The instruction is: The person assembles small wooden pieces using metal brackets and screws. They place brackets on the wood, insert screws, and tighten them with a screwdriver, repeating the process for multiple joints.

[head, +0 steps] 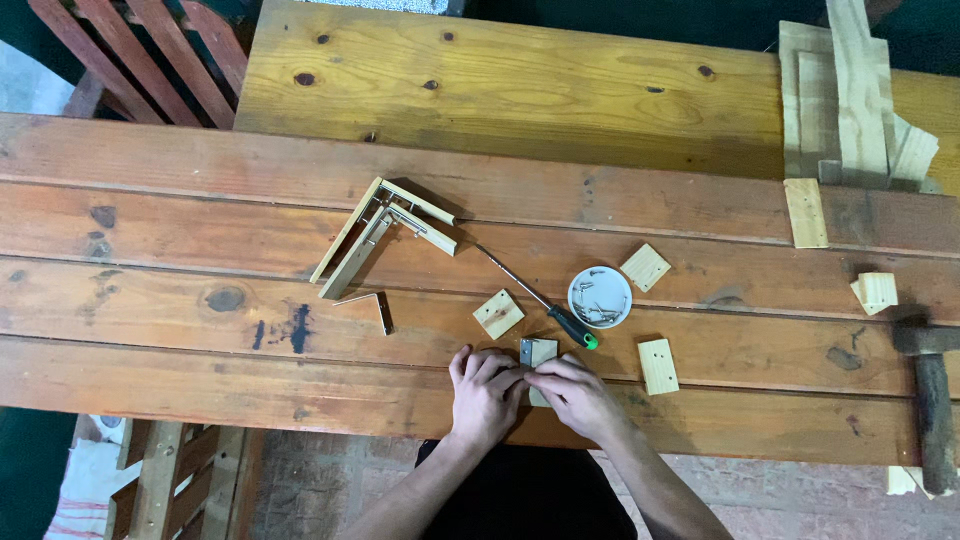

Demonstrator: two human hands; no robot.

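Observation:
Near the front edge of the wooden workbench [150, 380], my left hand [483, 392] and my right hand [575, 392] meet on a small wooden block with a metal hinge plate [537, 352]. Both hands pinch it with the fingertips; the lower part of the block is hidden under my fingers. A screwdriver [545, 305] with a black and green handle lies just behind the hands, its shaft pointing to the far left. A round white dish of screws [599, 297] sits beside it.
Small square wood blocks lie around: one [498, 314] left of the screwdriver, one [657, 366] right of my hands, one [645, 267] behind the dish, one [876, 292] far right. An L-shaped wooden frame [375, 235], a metal angle bracket [375, 306], a hammer [933, 395] and stacked offcuts [850, 100] also rest here.

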